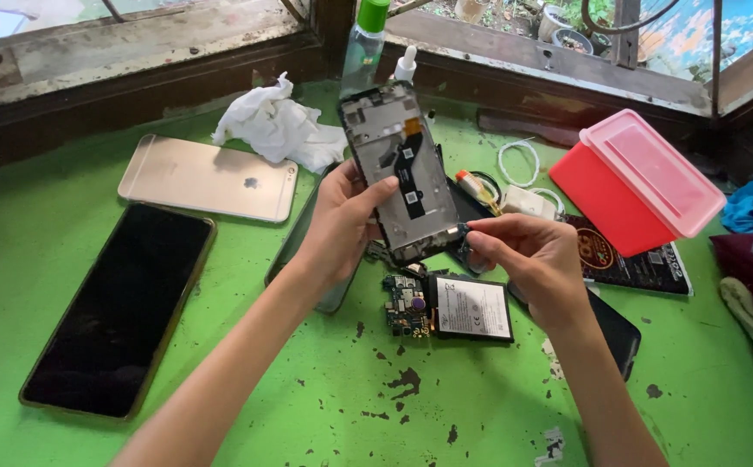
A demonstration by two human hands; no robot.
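I have my left hand wrapped around the left edge of an opened grey phone frame with a black flex cable and an orange tab down its middle, holding it upright and a little tilted above the chipped green desk, thumb pressed across its face. My right hand is pinched shut at the frame's lower right corner, fingertips together on something too small for me to make out.

Directly below the frame, lying on the desk, are a small green circuit board and, touching its right side, a flat black battery with a white label. A dark phone lies partly under my right wrist.

To the left rest a large black-screened phone with a gold rim and, beyond it, a gold phone lying face down. A crumpled white tissue sits near the window ledge, beside a clear bottle with a green cap and a small white dropper bottle. On the right stands a red plastic box with a pink lid, tilted, with a coiled white cable just beside it.
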